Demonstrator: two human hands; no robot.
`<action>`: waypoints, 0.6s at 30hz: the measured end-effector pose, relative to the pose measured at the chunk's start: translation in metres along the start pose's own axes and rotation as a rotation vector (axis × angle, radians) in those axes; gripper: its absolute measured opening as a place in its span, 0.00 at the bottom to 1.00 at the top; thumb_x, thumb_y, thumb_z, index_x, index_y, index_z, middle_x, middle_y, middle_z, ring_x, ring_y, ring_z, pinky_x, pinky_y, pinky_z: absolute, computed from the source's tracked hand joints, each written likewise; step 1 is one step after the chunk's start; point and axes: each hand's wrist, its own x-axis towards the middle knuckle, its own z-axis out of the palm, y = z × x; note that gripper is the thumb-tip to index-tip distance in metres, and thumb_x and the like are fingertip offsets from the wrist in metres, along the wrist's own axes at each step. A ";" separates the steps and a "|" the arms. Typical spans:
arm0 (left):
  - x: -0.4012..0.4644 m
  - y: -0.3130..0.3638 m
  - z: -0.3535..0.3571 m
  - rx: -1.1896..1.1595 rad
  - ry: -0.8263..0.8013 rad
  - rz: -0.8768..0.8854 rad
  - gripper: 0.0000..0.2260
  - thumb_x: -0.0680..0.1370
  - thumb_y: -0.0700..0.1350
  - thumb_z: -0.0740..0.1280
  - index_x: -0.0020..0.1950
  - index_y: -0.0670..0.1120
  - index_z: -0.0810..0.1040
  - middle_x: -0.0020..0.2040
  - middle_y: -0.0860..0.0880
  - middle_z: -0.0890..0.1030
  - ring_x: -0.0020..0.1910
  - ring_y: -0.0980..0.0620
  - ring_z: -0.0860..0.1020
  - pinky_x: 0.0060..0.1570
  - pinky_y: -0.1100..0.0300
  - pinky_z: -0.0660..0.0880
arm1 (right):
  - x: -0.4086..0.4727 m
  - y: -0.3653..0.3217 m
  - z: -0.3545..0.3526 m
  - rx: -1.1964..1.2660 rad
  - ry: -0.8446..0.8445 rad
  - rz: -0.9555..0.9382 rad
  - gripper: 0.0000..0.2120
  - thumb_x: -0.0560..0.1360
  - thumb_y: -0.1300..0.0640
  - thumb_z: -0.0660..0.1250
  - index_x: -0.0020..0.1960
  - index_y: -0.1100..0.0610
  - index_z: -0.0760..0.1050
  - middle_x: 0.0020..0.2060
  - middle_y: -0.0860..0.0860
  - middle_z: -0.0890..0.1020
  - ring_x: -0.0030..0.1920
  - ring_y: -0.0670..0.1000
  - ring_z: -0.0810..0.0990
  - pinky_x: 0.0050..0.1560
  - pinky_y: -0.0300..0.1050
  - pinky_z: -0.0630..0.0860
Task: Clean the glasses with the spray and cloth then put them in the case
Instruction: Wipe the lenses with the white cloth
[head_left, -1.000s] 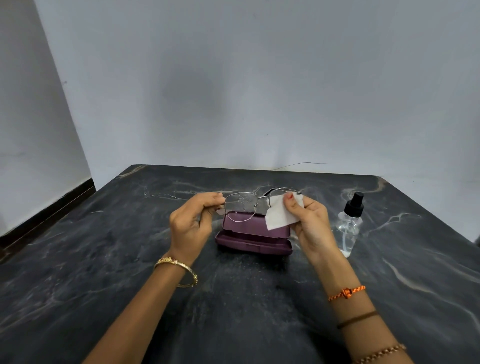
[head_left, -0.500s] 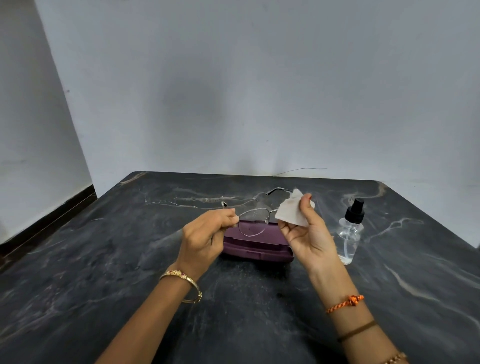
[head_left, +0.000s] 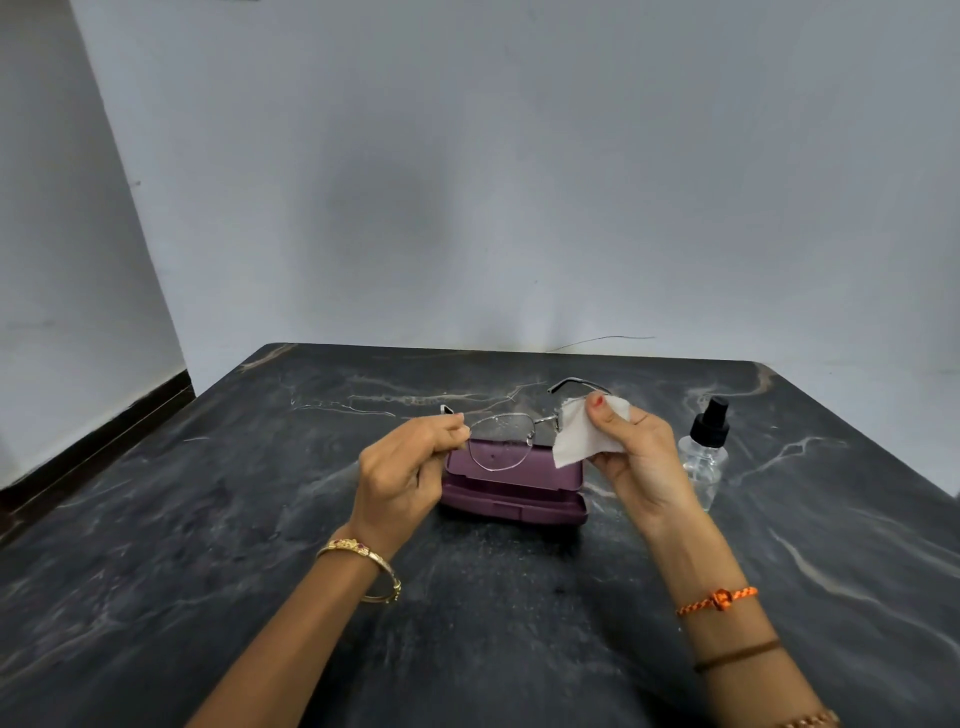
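Thin metal-framed glasses (head_left: 500, 440) hang in the air above the table, with droplets on the visible left lens. My left hand (head_left: 405, 467) pinches the frame at its left hinge. My right hand (head_left: 636, 457) holds a white cloth (head_left: 582, 436) folded over the right lens, thumb on the front; that lens is hidden by the cloth. A closed maroon glasses case (head_left: 511, 491) lies on the table right behind and below the glasses. A clear spray bottle (head_left: 705, 457) with a black pump top stands upright just right of my right hand.
The dark marbled table (head_left: 260, 519) reaches back to a pale wall. Its left edge drops to the floor along a dark skirting board (head_left: 93, 452). A thin wire (head_left: 602, 340) lies along the table's back edge.
Both hands shifted slightly with the glasses, tilting the frame. The cloth moved over the right lens as my right thumb rubbed it. Case and bottle have not moved.
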 end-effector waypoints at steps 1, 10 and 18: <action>0.001 -0.001 0.000 -0.002 0.020 -0.025 0.12 0.68 0.26 0.65 0.44 0.41 0.76 0.44 0.43 0.80 0.45 0.51 0.80 0.47 0.67 0.78 | -0.001 -0.002 -0.002 -0.079 -0.022 -0.009 0.08 0.55 0.51 0.72 0.28 0.55 0.83 0.27 0.48 0.84 0.31 0.42 0.82 0.33 0.33 0.78; 0.000 -0.004 0.001 -0.012 0.031 -0.044 0.16 0.66 0.22 0.65 0.45 0.41 0.75 0.44 0.43 0.80 0.45 0.51 0.80 0.48 0.68 0.77 | 0.001 0.004 0.005 0.280 0.089 0.084 0.05 0.74 0.58 0.63 0.42 0.58 0.75 0.28 0.48 0.85 0.31 0.45 0.83 0.31 0.36 0.79; 0.000 -0.001 0.000 0.090 -0.029 0.050 0.05 0.70 0.31 0.64 0.38 0.32 0.80 0.39 0.37 0.83 0.44 0.50 0.79 0.47 0.64 0.77 | -0.001 0.017 0.014 0.065 0.089 -0.062 0.09 0.60 0.55 0.70 0.38 0.57 0.78 0.28 0.48 0.84 0.32 0.45 0.82 0.32 0.36 0.80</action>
